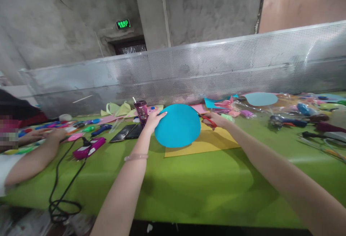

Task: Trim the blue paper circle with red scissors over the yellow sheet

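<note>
A round sheet of blue paper [177,126] is held up above the table, tilted towards me. My left hand [155,119] pinches its upper left edge, thumb in front. My right hand [218,120] is closed around the red handles of a pair of scissors [209,121] at the disc's right edge. Whether the blades touch the paper is hard to make out. Beneath the disc lies a yellow sheet [200,146], partly covered by it.
Behind my left hand stands a purple cup with a straw [141,111], beside a black case [124,133]. A magenta power strip [89,148] with a black cord lies further left, near another person's arm [38,156]. Glue guns [288,121] and bagged materials [305,110] crowd the right.
</note>
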Demonstrator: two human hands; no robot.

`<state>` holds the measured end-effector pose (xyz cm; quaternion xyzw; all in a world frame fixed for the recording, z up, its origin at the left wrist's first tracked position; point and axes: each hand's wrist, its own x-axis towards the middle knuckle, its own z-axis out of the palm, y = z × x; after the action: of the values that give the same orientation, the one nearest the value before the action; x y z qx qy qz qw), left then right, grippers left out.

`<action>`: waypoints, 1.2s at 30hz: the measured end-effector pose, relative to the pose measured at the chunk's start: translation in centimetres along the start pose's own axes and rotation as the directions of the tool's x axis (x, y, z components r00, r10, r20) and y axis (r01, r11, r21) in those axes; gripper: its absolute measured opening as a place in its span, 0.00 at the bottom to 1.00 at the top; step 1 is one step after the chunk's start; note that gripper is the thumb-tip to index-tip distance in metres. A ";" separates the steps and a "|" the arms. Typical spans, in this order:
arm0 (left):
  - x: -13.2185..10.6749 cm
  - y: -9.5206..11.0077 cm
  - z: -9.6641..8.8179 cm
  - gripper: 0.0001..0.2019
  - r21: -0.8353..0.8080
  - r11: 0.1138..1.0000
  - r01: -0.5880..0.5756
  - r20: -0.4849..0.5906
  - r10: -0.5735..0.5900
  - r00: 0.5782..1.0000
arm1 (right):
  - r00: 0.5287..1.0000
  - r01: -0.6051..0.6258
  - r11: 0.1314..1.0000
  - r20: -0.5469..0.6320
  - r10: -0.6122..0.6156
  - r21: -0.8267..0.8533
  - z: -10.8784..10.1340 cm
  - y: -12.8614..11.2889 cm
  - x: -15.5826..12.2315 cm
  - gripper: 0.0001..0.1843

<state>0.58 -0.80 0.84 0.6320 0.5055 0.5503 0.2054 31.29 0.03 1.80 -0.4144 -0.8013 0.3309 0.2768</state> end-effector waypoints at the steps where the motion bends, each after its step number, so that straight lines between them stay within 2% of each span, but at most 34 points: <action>1: 0.0 0.0 0.0 0.20 0.004 1.000 -0.003 -0.005 0.003 1.000 | 1.000 -0.002 1.000 0.000 0.002 0.005 0.0 0.1 0.0 0.08; 8: -0.2 0.2 0.1 0.20 0.025 1.000 -0.007 0.002 0.007 1.000 | 1.000 -0.031 0.997 0.001 0.031 0.070 -0.4 0.3 0.2 0.09; 16: -0.4 0.6 0.2 0.21 0.015 1.000 0.004 0.091 -0.005 0.996 | 0.999 -0.021 0.993 0.030 0.018 0.116 0.0 -0.8 -0.4 0.11; 21: -0.4 0.5 0.2 0.21 -0.002 1.000 0.018 0.100 -0.018 0.995 | 0.999 -0.026 0.993 0.042 0.022 0.111 0.0 -1.4 -0.7 0.11; 36: -0.6 0.7 0.3 0.21 0.008 1.000 0.004 0.108 -0.005 0.994 | 0.998 -0.006 0.994 0.059 0.000 0.107 0.1 -1.1 -0.5 0.10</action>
<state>1.17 -1.50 1.05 0.6604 0.4973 0.5129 0.2312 30.97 -0.95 2.53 -0.3903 -0.7895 0.3861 0.2744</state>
